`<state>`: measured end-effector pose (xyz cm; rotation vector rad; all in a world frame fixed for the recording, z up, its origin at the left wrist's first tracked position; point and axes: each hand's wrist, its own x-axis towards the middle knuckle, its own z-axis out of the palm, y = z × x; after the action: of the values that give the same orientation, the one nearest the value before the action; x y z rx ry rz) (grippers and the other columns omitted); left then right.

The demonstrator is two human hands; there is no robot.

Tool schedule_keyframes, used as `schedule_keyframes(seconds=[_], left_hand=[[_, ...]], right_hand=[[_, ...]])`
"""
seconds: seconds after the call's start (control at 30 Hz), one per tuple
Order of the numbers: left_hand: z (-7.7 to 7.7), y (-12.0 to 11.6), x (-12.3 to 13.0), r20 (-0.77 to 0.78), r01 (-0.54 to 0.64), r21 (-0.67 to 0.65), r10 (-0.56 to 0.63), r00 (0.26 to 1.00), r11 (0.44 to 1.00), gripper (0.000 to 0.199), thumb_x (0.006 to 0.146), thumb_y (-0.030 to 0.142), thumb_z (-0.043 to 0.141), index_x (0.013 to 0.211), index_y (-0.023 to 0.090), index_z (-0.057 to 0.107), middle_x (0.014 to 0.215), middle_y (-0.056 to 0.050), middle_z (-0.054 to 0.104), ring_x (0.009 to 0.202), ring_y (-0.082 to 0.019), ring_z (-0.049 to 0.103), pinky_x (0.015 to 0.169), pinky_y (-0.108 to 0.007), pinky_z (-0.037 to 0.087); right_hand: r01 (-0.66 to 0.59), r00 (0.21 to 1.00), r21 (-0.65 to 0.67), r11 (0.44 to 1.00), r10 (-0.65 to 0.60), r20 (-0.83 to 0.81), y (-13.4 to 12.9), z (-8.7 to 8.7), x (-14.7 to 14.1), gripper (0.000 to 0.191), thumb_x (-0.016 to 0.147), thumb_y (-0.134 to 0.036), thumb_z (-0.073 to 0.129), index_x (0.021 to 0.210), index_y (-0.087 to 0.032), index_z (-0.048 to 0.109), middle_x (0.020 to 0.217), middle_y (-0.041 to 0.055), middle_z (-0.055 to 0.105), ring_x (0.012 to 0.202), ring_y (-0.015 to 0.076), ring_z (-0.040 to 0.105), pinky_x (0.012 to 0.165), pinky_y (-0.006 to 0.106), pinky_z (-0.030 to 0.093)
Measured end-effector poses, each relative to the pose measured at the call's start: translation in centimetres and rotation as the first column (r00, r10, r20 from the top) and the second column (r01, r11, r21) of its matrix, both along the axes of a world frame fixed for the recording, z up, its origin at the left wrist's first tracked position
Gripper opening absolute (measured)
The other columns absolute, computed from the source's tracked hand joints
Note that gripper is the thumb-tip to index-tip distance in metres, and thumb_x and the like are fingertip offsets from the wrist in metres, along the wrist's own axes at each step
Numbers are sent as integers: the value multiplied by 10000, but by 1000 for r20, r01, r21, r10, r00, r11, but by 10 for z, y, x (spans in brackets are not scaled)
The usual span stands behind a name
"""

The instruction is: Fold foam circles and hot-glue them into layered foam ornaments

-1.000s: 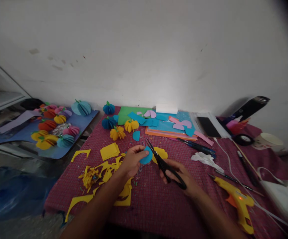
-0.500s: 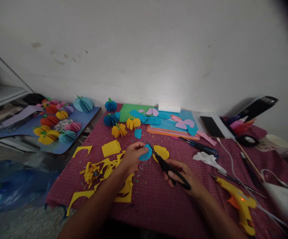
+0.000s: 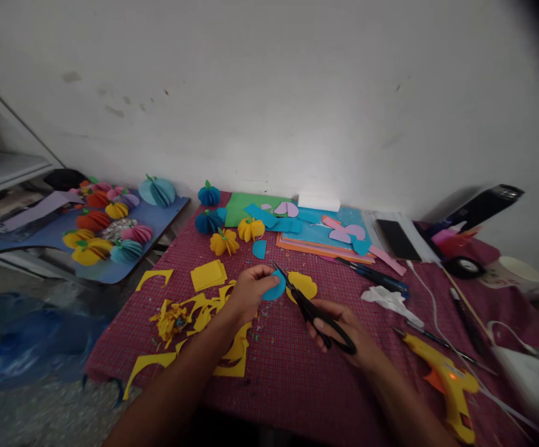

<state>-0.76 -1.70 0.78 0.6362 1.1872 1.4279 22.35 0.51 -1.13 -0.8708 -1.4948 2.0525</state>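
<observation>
Between the thumb and fingers of my left hand (image 3: 253,290) is a rounded piece of blue paper (image 3: 275,289). My right hand (image 3: 337,326) is closed around the black handles of a pair of scissors (image 3: 313,308). The scissor blades point up and left, parted slightly, with their tips at the edge of the blue paper. Just behind the blades, rounded yellow paper pieces (image 3: 304,285) lie on the cloth. Another blue paper half-circle (image 3: 259,249) rests beyond my left hand. Cut yellow scraps (image 3: 204,315) lie partly under my left forearm.
Paper pumpkins (image 3: 224,242) stand at the back left, more on a blue side table (image 3: 153,233). Square yellow sheets (image 3: 208,275) lie left of my hands. To the right are a screwdriver-like tool (image 3: 376,277), white tissue (image 3: 390,301), a yellow glue gun (image 3: 449,379) and a cable (image 3: 430,292).
Hands, blue paper and scissors hold almost the same position. The whole view has shifted very slightly.
</observation>
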Motion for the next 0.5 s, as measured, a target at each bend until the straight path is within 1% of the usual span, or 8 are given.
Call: schedule_keyframes(seconds=[0.3,0.5], left_hand=[[-10,1,-3,-7,15,22,-15,1000,1000,290,627,336,834,668,149,615,581,34,571,485,-63,474,490,-192,351],[-7,1,-3,10,23,-15,-23,1000,1000,297,601,316,827,638,148,586,568,35,557,474,-62,465,478,-194,326]], right_hand=[[16,998,27,1000,-18,66,-1,8,-4,496,801,-503,760,1135,-142,695,707,13,623,493,88,523,435,203,430],[24,994,70,997,-31,102,-2,12,-5,515,759,-534,776,1085,-140,711,664,-8,574,474,84,489,424,203,415]])
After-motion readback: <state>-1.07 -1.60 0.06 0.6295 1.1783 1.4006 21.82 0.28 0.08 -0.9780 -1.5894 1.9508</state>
